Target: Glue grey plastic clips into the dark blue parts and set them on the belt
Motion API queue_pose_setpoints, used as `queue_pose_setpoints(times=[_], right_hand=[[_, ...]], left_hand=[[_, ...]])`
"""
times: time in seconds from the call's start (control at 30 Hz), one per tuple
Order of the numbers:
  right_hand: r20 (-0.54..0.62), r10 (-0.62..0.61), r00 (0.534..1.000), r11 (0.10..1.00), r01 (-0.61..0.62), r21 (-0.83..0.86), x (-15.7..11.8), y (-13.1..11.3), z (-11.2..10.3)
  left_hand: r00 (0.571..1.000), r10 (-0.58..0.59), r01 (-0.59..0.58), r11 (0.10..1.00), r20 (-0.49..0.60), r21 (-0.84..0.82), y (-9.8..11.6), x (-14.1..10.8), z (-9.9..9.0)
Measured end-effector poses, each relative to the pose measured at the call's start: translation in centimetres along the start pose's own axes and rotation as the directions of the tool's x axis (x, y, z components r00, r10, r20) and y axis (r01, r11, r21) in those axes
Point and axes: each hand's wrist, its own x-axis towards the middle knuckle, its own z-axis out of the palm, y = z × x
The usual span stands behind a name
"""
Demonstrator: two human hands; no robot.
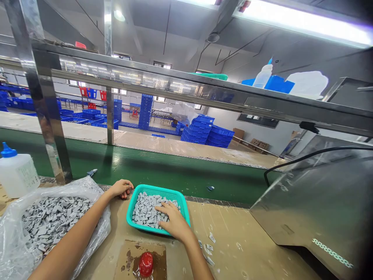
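Hiding some gray parts [145, 209]: the right grip [175, 221].

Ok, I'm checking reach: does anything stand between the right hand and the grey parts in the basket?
Nothing visible does: the right hand reaches over the rim of the basket, its spread fingers right at the grey parts.

Over you, a long white ceiling light [305, 22] glares to blank white; before you, the smooth dark-green belt [166, 171] shines beside a dark streak below the upright steel post [110, 116], and blackness shades your view's right corners
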Motion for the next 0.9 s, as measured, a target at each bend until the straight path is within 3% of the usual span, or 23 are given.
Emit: queue_pose_setpoints(times=[0.27,0.47,0.57,0.7,0.8,0.9], right_hand=[[-0.156,0.019,0.988,0.996,-0.032,-0.079,0.1,0.2,0.7],[-0.166,-0.015,0.986,0.993,-0.004,-0.116,0.2,-0.9,0.1],[-0.134,-0.091,0.987,0.986,0.070,-0.152,1.0,-2.8,0.1],[0.017,-0.133,0.991,0.975,0.134,-0.177,2.8,-4.7,1.4],[0.091,-0.130,0.987,0.972,0.145,-0.187,4.0,-4.8,2.3],[0.090,-0.142,0.986,0.967,0.157,-0.199,4.4,-4.1,1.8]], left_hand=[[1.000,0.000,0.000,1.000,-0.012,-0.002,0.0,-0.1,0.1],[1.000,-0.001,0.001,1.000,-0.011,-0.002,0.3,-0.3,0.1],[1.000,-0.004,0.004,1.000,-0.001,-0.003,0.6,-0.6,0.1],[1.000,-0.001,0.001,1.000,0.005,-0.006,0.8,-0.7,0.0],[1.000,-0.002,0.002,1.000,0.002,-0.008,0.6,-0.7,0.0],[1.000,-0.006,0.006,1.000,-0.003,-0.006,0.5,-0.5,-0.1]])
